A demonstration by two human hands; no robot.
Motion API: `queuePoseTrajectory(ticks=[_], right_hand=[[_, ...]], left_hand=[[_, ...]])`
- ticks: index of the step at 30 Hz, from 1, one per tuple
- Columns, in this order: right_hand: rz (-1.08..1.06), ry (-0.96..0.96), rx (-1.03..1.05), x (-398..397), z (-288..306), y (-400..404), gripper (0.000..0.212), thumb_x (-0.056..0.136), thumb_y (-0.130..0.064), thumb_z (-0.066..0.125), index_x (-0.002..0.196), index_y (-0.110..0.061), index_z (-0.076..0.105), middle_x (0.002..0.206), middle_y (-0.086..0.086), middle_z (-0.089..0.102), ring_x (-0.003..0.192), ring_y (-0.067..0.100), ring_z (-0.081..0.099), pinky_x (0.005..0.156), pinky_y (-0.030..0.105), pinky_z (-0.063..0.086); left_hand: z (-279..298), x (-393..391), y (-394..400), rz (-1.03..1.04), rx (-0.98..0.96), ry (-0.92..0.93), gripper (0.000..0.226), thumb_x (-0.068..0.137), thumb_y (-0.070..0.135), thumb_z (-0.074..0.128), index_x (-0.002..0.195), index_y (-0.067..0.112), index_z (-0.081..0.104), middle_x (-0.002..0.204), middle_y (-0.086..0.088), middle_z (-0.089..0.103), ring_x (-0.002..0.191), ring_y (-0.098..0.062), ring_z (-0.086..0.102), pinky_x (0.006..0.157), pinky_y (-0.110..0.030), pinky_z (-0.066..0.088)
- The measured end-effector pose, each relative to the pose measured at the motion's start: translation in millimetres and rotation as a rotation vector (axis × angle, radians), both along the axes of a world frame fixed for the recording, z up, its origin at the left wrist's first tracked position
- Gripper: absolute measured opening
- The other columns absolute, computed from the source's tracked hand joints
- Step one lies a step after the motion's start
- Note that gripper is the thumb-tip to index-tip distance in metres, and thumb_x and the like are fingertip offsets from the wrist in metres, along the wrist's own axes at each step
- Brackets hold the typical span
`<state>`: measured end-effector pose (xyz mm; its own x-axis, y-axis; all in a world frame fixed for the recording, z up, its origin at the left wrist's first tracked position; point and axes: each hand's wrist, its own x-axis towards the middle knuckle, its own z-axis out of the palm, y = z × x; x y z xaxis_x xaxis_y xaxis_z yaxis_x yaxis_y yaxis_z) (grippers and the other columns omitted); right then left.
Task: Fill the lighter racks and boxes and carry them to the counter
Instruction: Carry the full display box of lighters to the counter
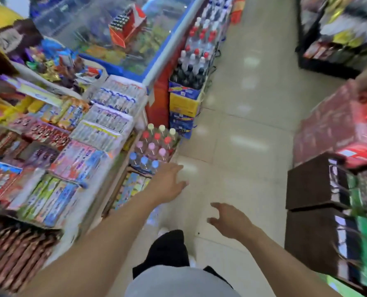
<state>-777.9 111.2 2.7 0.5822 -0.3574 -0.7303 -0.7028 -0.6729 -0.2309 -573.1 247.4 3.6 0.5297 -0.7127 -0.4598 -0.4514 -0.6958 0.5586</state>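
Both my hands hang over a shop aisle and hold nothing. My left hand reaches forward with fingers spread, just right of the snack shelves and below a pack of bottles with coloured caps. My right hand is lower and to the right, fingers loosely curled and apart, over the tiled floor. A red display box of small dark-topped items, possibly lighters, stands on the glass-topped freezer at the back left. The view is blurred by motion.
Shelves of sweets and snack boxes fill the left. Crates of soft-drink bottles line the freezer's side. Stacked red cartons and dark brown boxes stand on the right. The pale tiled aisle runs between them.
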Motion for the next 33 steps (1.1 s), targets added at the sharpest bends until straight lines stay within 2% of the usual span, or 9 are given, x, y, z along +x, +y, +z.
queuePoseTrajectory(ticks=[4, 7, 14, 20, 24, 26, 28, 30, 33], right_hand=[[-0.043, 0.117, 0.082, -7, -29, -40, 0.073, 0.099, -0.055, 0.051, 0.158, -0.022, 0.025, 0.159, 0.003, 0.034, 0.144, 0.02, 0.035, 0.115, 0.033, 0.033], [-0.044, 0.138, 0.12, 17, -41, -77, 0.076, 0.098, -0.055, 0.052, 0.159, -0.021, 0.022, 0.161, 0.003, 0.03, 0.146, 0.02, 0.032, 0.116, 0.031, 0.029], [0.032, 0.08, 0.064, 137, -31, -190, 0.075, 0.098, -0.051, 0.054, 0.159, -0.021, 0.022, 0.161, 0.005, 0.031, 0.143, 0.022, 0.036, 0.113, 0.034, 0.035], [0.174, -0.04, 0.001, 262, -14, -283, 0.071, 0.097, -0.048, 0.056, 0.157, -0.024, 0.027, 0.155, 0.005, 0.037, 0.138, 0.025, 0.044, 0.108, 0.035, 0.041], [0.344, -0.075, 0.013, 343, -17, -335, 0.073, 0.097, -0.046, 0.056, 0.158, -0.022, 0.024, 0.158, 0.005, 0.034, 0.14, 0.024, 0.04, 0.108, 0.035, 0.04], [0.43, -0.086, 0.022, 377, -21, -359, 0.072, 0.097, -0.045, 0.057, 0.158, -0.023, 0.025, 0.158, 0.004, 0.033, 0.141, 0.023, 0.04, 0.109, 0.035, 0.039], [0.509, -0.071, 0.037, 406, -24, -382, 0.071, 0.097, -0.042, 0.057, 0.158, -0.023, 0.026, 0.157, 0.004, 0.034, 0.14, 0.023, 0.04, 0.109, 0.035, 0.039], [0.579, -0.047, 0.046, 427, -25, -403, 0.072, 0.096, -0.04, 0.056, 0.158, -0.022, 0.025, 0.156, 0.005, 0.036, 0.139, 0.023, 0.042, 0.11, 0.037, 0.04], [0.678, -0.028, 0.06, 456, -26, -426, 0.073, 0.096, -0.041, 0.058, 0.158, -0.018, 0.026, 0.153, 0.008, 0.039, 0.137, 0.024, 0.044, 0.11, 0.036, 0.039]], left_hand=[[2, 17, -62, -0.066, 0.018, 0.008, 0.065, 0.099, 0.041, 0.061, 0.154, 0.013, 0.04, 0.16, -0.008, 0.038, 0.148, -0.025, 0.032, 0.12, -0.034, 0.024], [-21, 37, -102, -0.066, 0.004, 0.042, 0.066, 0.101, 0.042, 0.058, 0.156, 0.015, 0.036, 0.164, -0.006, 0.033, 0.152, -0.021, 0.025, 0.121, -0.03, 0.019], [-52, 74, -155, -0.085, 0.135, 0.217, 0.069, 0.102, 0.042, 0.056, 0.16, 0.016, 0.028, 0.166, -0.005, 0.026, 0.154, -0.021, 0.018, 0.124, -0.031, 0.013], [-59, 134, -208, 0.08, 0.124, 0.222, 0.067, 0.101, 0.045, 0.055, 0.159, 0.02, 0.031, 0.165, -0.001, 0.027, 0.152, -0.019, 0.021, 0.122, -0.03, 0.016], [-79, 182, -249, 0.282, 0.134, 0.188, 0.075, 0.084, 0.068, 0.047, 0.146, 0.027, 0.047, 0.153, -0.003, 0.047, 0.14, -0.023, 0.042, 0.116, -0.04, 0.034], [-77, 205, -273, 0.378, 0.122, 0.153, 0.082, 0.077, 0.071, 0.04, 0.14, 0.021, 0.055, 0.15, -0.007, 0.052, 0.142, -0.025, 0.041, 0.117, -0.035, 0.031], [-57, 227, -299, 0.436, 0.111, 0.135, 0.078, 0.089, 0.058, 0.048, 0.149, 0.009, 0.046, 0.157, -0.012, 0.043, 0.149, -0.025, 0.032, 0.118, -0.028, 0.02], [-50, 249, -319, 0.503, 0.098, 0.115, 0.063, 0.102, 0.036, 0.055, 0.155, 0.008, 0.035, 0.163, -0.01, 0.031, 0.153, -0.023, 0.023, 0.119, -0.023, 0.01], [-46, 275, -339, 0.656, 0.025, 0.092, 0.061, 0.101, 0.032, 0.06, 0.154, 0.009, 0.039, 0.162, -0.011, 0.034, 0.152, -0.023, 0.025, 0.12, -0.024, 0.008]])
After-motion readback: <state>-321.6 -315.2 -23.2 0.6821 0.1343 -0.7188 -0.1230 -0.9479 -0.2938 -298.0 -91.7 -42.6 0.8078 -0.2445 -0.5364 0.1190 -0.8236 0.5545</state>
